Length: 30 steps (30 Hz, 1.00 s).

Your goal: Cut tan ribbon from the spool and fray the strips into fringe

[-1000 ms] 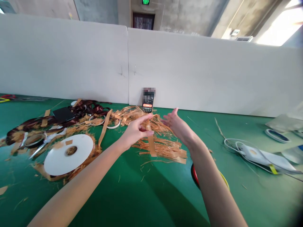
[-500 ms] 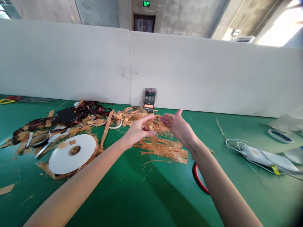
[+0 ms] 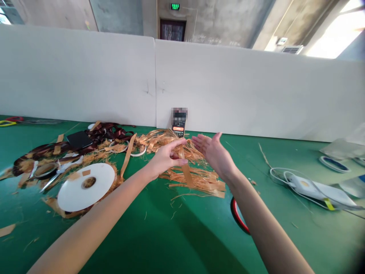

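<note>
My left hand (image 3: 164,158) is over the middle of the table, index finger and thumb pointing right. A tan ribbon (image 3: 187,176) runs down from between its fingers and crosses a bundle of frayed tan strips (image 3: 203,180). Exactly where the fingers pinch the ribbon is hidden. Just to the right, my right hand (image 3: 213,154) is held up open, its palm facing left, fingers together and thumb raised. Nothing is in it. Behind both hands lies a heap of loose tan fibres and ribbon (image 3: 159,137).
At left are a white spool (image 3: 99,190), scissors (image 3: 57,175), tape rolls, a black flat object (image 3: 79,139) and dark brown ribbon (image 3: 114,131). A phone (image 3: 178,123) leans on the white partition (image 3: 242,87). A red handle loop (image 3: 238,217) and white power strip (image 3: 316,188) lie at right.
The ribbon's lower end has shifted slightly to the right. Both hands keep nearly the same pose, and the whole view has moved a little.
</note>
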### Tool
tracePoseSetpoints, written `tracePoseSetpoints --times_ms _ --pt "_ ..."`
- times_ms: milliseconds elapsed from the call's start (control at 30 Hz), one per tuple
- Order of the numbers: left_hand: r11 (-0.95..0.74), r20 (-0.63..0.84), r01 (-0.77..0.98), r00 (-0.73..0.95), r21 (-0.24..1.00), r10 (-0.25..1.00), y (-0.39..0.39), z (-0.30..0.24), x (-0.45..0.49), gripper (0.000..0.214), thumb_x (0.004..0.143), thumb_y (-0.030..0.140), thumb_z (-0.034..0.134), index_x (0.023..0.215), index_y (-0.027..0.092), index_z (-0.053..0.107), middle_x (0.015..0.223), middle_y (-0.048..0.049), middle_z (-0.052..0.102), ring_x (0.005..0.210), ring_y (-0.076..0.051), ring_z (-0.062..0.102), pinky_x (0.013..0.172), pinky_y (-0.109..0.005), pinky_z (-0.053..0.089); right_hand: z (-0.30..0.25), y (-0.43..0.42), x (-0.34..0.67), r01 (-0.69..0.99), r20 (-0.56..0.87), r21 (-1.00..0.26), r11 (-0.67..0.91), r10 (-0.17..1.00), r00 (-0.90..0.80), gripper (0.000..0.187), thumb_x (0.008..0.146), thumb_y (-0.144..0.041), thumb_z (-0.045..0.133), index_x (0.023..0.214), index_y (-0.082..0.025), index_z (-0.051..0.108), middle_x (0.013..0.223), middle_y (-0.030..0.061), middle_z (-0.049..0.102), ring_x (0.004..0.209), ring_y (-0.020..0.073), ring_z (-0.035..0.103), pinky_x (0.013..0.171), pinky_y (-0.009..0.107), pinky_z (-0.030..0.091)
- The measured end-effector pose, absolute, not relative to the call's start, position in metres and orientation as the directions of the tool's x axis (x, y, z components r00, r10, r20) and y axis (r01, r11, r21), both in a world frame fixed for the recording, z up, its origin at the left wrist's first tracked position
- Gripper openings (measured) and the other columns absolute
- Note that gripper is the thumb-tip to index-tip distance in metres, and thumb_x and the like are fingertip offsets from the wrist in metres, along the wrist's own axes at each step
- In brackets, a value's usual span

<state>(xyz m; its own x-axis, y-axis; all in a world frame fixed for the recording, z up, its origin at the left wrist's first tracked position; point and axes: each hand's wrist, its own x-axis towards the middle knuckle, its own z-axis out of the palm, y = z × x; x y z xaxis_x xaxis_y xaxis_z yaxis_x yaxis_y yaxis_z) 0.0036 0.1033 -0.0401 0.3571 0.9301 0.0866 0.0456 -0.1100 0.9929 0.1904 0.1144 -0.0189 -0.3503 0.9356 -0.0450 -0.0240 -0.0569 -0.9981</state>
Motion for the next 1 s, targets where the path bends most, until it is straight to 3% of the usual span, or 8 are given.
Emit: tracePoseSetpoints --times_ms 133,267,400,500,600,700,800,1000 --pt "-0.113 0.087 0.055 0.345 0.992 0.935 0.104 -0.041 0.004 0.071 0.069 0.024 0.075 0.136 0.025 0.05 0.148 -0.0101 0.043 0.082 -0.018 0.06 0.086 -0.042 0.05 -0.009 0.105 0.198 -0.203 -0.028 -0.966 -0.157 0.851 -0.525 0.101 0.084 -0.07 -0.013 0.099 -0.014 0.07 0.093 0.0135 0.074 0.073 0.018 0.07 0.07 0.03 0.054" --pt "-0.142 0.12 0.038 0.353 0.989 0.928 0.103 -0.039 -0.001 0.071 0.07 0.027 0.075 0.136 0.026 0.05 0.15 -0.0094 0.04 0.084 -0.019 0.059 0.087 -0.042 0.05 -0.012 0.111 0.21 0.205 -0.437 -0.885 -0.418 0.592 -0.678 0.108 0.081 -0.073 -0.011 0.074 -0.003 0.071 0.062 0.0204 0.07 0.033 0.0134 0.052 0.038 0.026 0.041" --pt "-0.126 0.102 0.047 0.347 0.991 0.932 0.102 -0.041 0.001 0.069 0.07 0.027 0.075 0.134 0.028 0.052 0.149 -0.007 0.042 0.083 -0.018 0.06 0.086 -0.041 0.051 -0.021 0.117 0.2 0.044 -0.278 -0.959 -0.281 0.895 -0.349 0.088 0.088 -0.07 0.003 0.106 -0.008 0.064 0.103 0.0207 0.071 0.081 0.0207 0.07 0.076 0.031 0.054" --pt "-0.1 0.073 0.057 0.356 0.993 0.931 0.104 -0.045 0.005 0.072 0.068 0.026 0.076 0.135 0.024 0.05 0.143 -0.0113 0.047 0.082 -0.018 0.062 0.08 -0.039 0.052 -0.017 0.11 0.191 -0.16 -0.07 -0.979 -0.124 0.949 -0.306 0.085 0.088 -0.068 -0.003 0.126 -0.016 0.052 0.131 0.0144 0.059 0.118 0.0201 0.057 0.1 0.033 0.044" --pt "-0.1 0.072 0.062 0.353 0.993 0.933 0.107 -0.046 0.005 0.074 0.067 0.026 0.077 0.135 0.024 0.05 0.143 -0.0127 0.048 0.078 -0.017 0.062 0.076 -0.038 0.053 -0.009 0.103 0.194 -0.212 -0.104 -0.944 -0.254 0.837 -0.538 0.097 0.085 -0.07 -0.011 0.108 -0.012 0.064 0.109 0.0169 0.07 0.098 0.021 0.068 0.09 0.034 0.049" --pt "-0.13 0.101 0.06 0.354 0.99 0.93 0.106 -0.041 -0.001 0.072 0.069 0.029 0.076 0.135 0.027 0.049 0.149 -0.0091 0.041 0.081 -0.017 0.062 0.08 -0.038 0.053 -0.007 0.105 0.202 0.103 -0.393 -0.876 -0.472 0.574 -0.718 0.109 0.079 -0.074 -0.015 0.09 -0.005 0.069 0.083 0.021 0.073 0.065 0.0208 0.07 0.07 0.034 0.054" --pt "-0.152 0.119 0.069 0.35 0.986 0.929 0.105 -0.037 -0.006 0.073 0.069 0.03 0.076 0.136 0.027 0.049 0.15 -0.0069 0.041 0.084 -0.018 0.061 0.083 -0.039 0.053 -0.013 0.114 0.204 0.177 -0.481 -0.873 -0.454 0.746 -0.46 0.098 0.083 -0.076 0.003 0.095 -0.002 0.067 0.088 0.0257 0.072 0.07 0.0255 0.071 0.076 0.039 0.054" --pt "-0.119 0.073 0.109 0.355 0.987 0.932 0.11 -0.046 -0.001 0.077 0.066 0.029 0.077 0.137 0.023 0.047 0.138 -0.0121 0.052 0.078 -0.017 0.061 0.079 -0.039 0.053 -0.011 0.112 0.191 -0.193 -0.046 -0.976 -0.105 0.957 -0.288 0.091 0.086 -0.069 -0.007 0.127 -0.013 0.052 0.137 0.0159 0.055 0.12 0.0199 0.057 0.102 0.033 0.043"
